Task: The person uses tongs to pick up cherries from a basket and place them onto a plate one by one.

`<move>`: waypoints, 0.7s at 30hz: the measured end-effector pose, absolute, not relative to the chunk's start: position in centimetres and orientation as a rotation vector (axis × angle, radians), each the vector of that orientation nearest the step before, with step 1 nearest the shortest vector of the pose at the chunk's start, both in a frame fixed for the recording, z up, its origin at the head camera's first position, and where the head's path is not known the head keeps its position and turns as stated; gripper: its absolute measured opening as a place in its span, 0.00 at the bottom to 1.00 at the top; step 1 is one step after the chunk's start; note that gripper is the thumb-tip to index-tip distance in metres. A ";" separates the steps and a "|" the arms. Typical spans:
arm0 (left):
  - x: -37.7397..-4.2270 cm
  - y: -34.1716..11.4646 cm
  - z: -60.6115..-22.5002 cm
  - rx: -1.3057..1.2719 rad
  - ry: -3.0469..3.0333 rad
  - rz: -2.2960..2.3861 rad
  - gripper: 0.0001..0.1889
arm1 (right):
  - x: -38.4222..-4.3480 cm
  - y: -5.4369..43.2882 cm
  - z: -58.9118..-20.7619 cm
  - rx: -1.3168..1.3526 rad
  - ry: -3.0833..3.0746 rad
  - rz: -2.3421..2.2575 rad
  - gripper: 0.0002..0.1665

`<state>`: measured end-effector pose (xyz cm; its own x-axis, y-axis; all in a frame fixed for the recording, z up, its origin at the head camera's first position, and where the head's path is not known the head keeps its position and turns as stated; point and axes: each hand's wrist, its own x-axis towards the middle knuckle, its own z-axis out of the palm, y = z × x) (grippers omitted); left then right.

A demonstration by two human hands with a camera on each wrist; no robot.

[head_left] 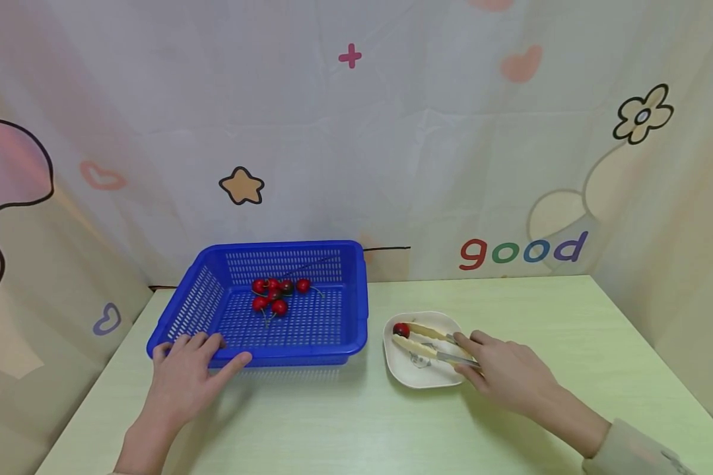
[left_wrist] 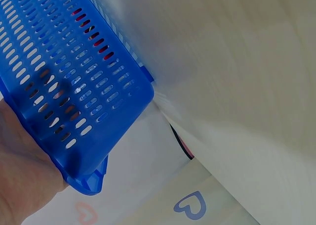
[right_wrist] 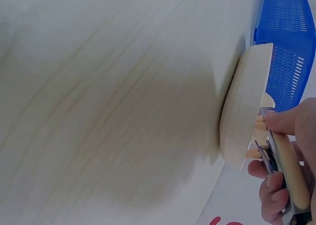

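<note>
My right hand (head_left: 513, 373) holds a pair of food tongs (head_left: 436, 355) with cream tips and metal arms, fingers and thumb on opposite sides. The tong tips stand apart over a small white plate (head_left: 418, 380), with one dark red cherry (head_left: 401, 330) at the tips. In the right wrist view, the plate (right_wrist: 244, 101) hides the tips and the cherry. My left hand (head_left: 184, 382) grips the near left rim of a blue plastic basket (head_left: 297, 356). Its fingers reach over the rim and show faintly through the slots in the left wrist view. Several red cherries (head_left: 279, 307) with stems lie in the basket.
The plate stands to the right of the basket on a pale green wood-grain table (head_left: 309, 422). A printed curtain (head_left: 392, 165) hangs right behind the table and along both sides.
</note>
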<state>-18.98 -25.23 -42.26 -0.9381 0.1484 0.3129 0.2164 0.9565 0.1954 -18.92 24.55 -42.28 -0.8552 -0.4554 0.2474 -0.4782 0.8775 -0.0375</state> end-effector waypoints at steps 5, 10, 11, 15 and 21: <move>-19.0 -25.3 -42.3 -0.268 -2.810 -0.327 0.32 | -19.4 24.3 -42.3 0.709 -2.812 0.126 0.28; -19.0 -25.3 -42.3 -0.261 -2.821 -0.328 0.32 | -19.8 24.0 -42.2 0.688 -2.826 0.111 0.27; -19.0 -25.3 -42.3 -0.261 -2.820 -0.328 0.32 | -19.9 24.0 -42.2 0.684 -2.828 0.111 0.27; -19.0 -25.3 -42.3 -0.266 -2.812 -0.330 0.33 | -20.2 23.7 -42.1 0.673 -2.825 0.116 0.26; -19.1 -25.3 -42.3 -0.271 -2.803 -0.332 0.32 | -20.6 23.5 -41.9 0.661 -2.847 0.113 0.28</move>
<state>-19.05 -25.32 -42.34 -0.9356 0.1494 0.3200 0.2201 0.9552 0.1976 -20.57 23.51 -41.86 -0.8758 -0.4263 0.2263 -0.4429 0.8962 -0.0259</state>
